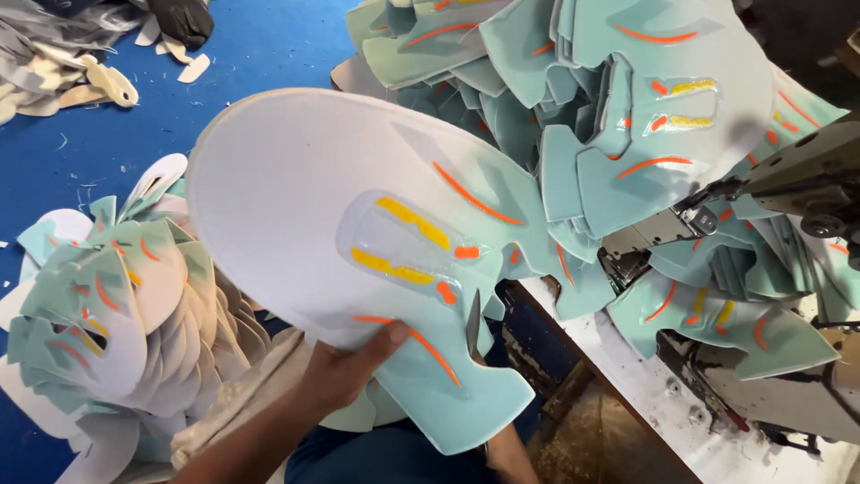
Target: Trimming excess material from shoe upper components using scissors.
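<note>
My left hand pinches a pale teal shoe upper piece, thumb pressed on its near edge, fingers hidden beneath. It hangs centre-frame above the blue floor, between stacks of pieces at left and far right.

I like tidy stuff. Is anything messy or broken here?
Nothing looks broken. The teal piece in the left hand looks whole. The heap by the sewing machine is jumbled, and scraps lie on the blue floor.
</note>
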